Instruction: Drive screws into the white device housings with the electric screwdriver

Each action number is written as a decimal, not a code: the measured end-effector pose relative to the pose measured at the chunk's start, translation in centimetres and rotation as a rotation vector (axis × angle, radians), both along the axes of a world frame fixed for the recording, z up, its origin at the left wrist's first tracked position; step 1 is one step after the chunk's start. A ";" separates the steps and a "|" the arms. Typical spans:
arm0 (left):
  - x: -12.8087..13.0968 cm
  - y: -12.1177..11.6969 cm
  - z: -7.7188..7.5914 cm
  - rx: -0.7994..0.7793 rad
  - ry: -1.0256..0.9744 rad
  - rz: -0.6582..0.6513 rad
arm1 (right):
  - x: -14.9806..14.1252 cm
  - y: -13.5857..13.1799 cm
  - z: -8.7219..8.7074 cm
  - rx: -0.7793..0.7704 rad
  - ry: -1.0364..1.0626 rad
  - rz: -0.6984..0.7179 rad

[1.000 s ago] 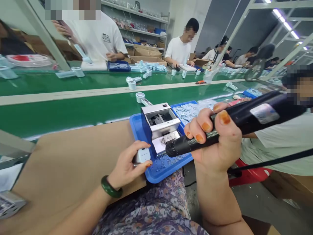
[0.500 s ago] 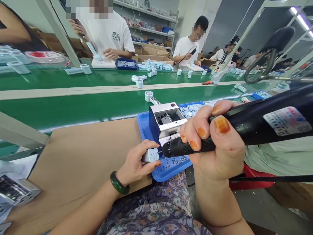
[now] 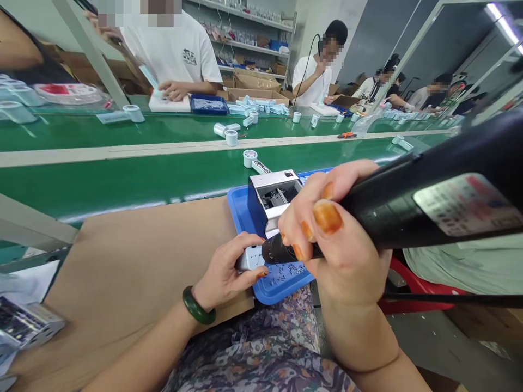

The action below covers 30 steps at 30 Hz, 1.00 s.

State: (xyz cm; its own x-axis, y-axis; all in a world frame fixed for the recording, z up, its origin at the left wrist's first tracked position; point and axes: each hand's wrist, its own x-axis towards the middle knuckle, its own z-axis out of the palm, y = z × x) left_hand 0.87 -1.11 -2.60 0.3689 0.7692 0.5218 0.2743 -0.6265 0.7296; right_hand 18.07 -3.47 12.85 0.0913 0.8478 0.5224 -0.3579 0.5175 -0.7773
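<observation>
My left hand [image 3: 229, 269] grips a small light-blue plastic housing [image 3: 252, 258] between thumb and fingers, its end face with small holes turned to the right. Wrapped round a black electric screwdriver [image 3: 384, 207] is my right hand [image 3: 339, 239]. The screwdriver lies nearly level, and its nose meets the housing's end face; the bit is hidden. Below both hands a blue tray [image 3: 272, 294] holds many loose screws [image 3: 292, 269]. A screw feeder [image 3: 272, 193] with a white top and dark side stands in the tray, partly covered by my right hand.
Brown cardboard [image 3: 147, 261] covers the bench at left, with a shiny metal part [image 3: 28, 321] at its edge. Beyond runs a green conveyor [image 3: 163, 179] carrying light-blue parts [image 3: 250, 158]. Several co-workers [image 3: 175, 60] sit across it. A red stool [image 3: 420, 288] is at right.
The screwdriver has moved left and closer to the housing, so the bit between them no longer shows. My left hand has stayed nearly still. A co-worker opposite has raised a hand towards the face.
</observation>
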 end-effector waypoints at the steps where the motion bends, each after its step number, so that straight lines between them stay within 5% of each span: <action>1: 0.0 0.0 0.0 0.000 -0.003 -0.004 | -0.2 0.3 0.1 -0.008 0.008 -0.004; 13: -0.4 0.1 0.0 0.062 0.078 0.001 | 0.3 2.3 -0.6 0.007 0.063 0.039; 21: -1.0 0.8 -1.1 0.006 0.103 0.109 | 6.4 2.2 -4.1 0.103 0.024 -0.257; 30: -2.3 1.0 -0.9 -0.118 0.003 0.159 | 4.5 3.0 -6.0 0.015 -0.070 -0.296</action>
